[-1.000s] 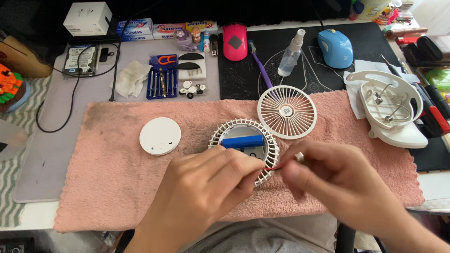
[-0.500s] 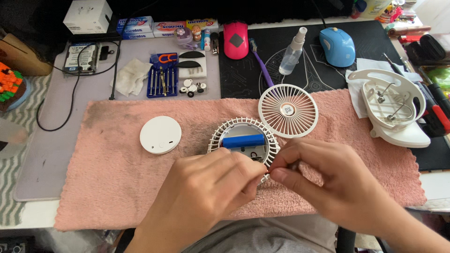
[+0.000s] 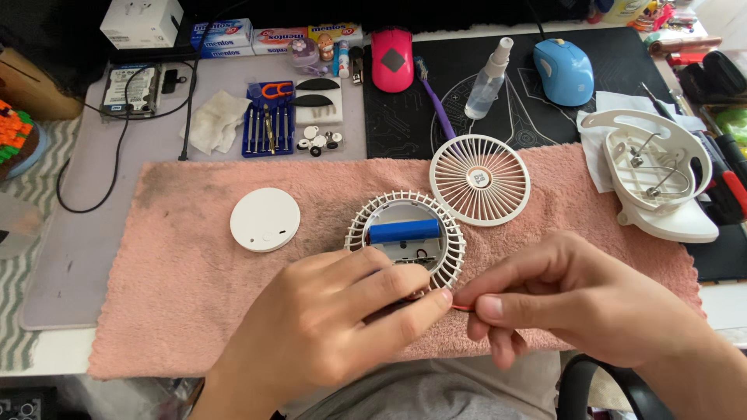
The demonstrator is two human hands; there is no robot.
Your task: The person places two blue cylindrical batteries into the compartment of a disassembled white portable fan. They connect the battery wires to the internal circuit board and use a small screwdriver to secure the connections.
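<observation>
Now pinching a thin red wire (image 3: 464, 307) between left hand (image 3: 342, 319) and right hand (image 3: 576, 299) fingertips (hands apart a second ago), just beside the open fan housing (image 3: 405, 237) lying on the pink towel (image 3: 171, 295); wire work seemingly underway.

— What covers the surface (image 3: 78, 264)?
— A pink towel (image 3: 179, 288) lies across the near part; far right sits a black mat (image 3: 529, 109).
— The light?
— Bright and even, with a chair arm (image 3: 599, 385) near right.

A pink towel (image 3: 179, 295) (fan parts on it) covers the desk (image 3: 70, 257).
</observation>
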